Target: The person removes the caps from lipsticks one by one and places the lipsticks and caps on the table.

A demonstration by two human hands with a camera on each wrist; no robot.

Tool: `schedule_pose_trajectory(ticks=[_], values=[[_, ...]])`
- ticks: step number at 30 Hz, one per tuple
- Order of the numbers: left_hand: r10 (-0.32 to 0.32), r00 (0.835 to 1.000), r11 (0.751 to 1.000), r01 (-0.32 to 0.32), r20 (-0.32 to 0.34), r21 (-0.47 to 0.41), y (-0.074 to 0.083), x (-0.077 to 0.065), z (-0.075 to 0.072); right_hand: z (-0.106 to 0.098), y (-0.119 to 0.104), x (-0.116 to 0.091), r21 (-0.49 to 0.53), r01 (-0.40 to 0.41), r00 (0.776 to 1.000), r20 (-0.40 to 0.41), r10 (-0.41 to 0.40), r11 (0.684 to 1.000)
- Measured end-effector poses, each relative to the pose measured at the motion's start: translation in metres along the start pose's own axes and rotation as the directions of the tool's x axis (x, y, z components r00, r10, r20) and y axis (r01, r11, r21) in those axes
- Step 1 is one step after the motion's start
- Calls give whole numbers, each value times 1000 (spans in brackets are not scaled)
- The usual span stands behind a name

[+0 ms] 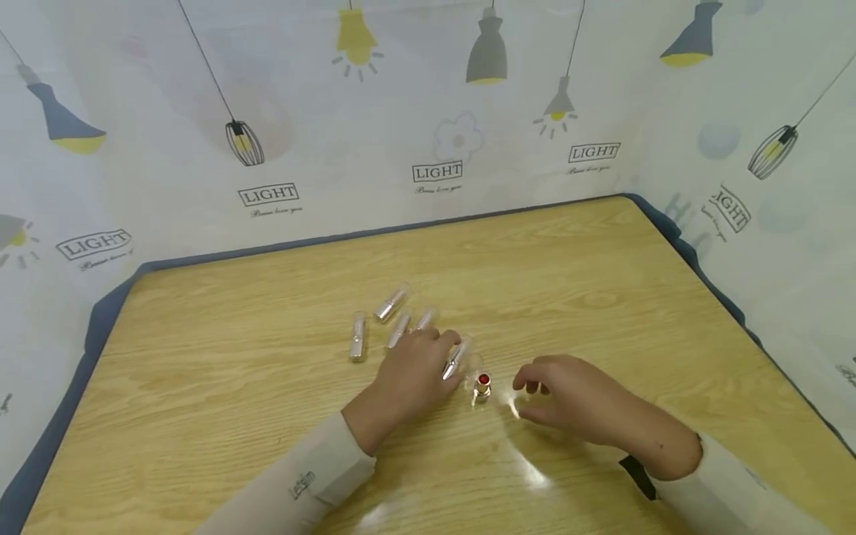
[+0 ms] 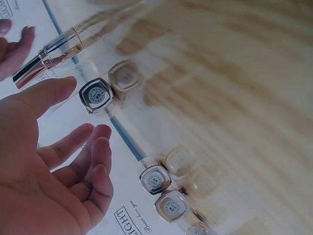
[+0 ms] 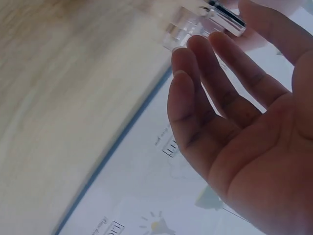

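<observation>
An uncapped lipstick (image 1: 483, 385) with a red tip stands on the table between the two hands; its shiny tube (image 2: 54, 56) also appears in the left wrist view. My left hand (image 1: 416, 368) is spread beside a lying lipstick (image 1: 454, 362) with a clear cap. In the left wrist view, the thumb is very near that lipstick's square labelled base (image 2: 96, 95), and a gap separates it from the other fingers. To the right of the standing lipstick, my right hand (image 1: 568, 394) has loosely bent fingers and holds nothing. A shiny tube (image 3: 225, 19) shows beyond its fingertips.
Several more capped lipsticks lie beyond and left of the left hand, including one at the left (image 1: 358, 338) and one farthest back (image 1: 391, 302). The wooden table (image 1: 221, 386) meets lamp-printed cloth walls (image 1: 374, 126) at the back and sides.
</observation>
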State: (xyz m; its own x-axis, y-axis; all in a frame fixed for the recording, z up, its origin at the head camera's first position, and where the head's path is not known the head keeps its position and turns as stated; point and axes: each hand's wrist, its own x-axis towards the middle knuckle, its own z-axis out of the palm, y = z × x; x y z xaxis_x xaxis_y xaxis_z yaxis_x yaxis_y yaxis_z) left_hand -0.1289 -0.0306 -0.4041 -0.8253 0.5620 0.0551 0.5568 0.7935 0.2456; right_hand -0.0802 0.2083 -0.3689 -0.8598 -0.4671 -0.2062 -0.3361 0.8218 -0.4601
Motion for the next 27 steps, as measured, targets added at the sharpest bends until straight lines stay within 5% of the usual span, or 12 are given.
schedule_pose_trajectory(ticks=[12,27], values=[[-35,998,999,34,49,13,1,2,0,-6,-21,-24,-47,125,982,-134,-130,991],[-119,992,992,120,27,-29,-7,-8,-9,2,-34,-19,-109,196,958,-190,-214,975]])
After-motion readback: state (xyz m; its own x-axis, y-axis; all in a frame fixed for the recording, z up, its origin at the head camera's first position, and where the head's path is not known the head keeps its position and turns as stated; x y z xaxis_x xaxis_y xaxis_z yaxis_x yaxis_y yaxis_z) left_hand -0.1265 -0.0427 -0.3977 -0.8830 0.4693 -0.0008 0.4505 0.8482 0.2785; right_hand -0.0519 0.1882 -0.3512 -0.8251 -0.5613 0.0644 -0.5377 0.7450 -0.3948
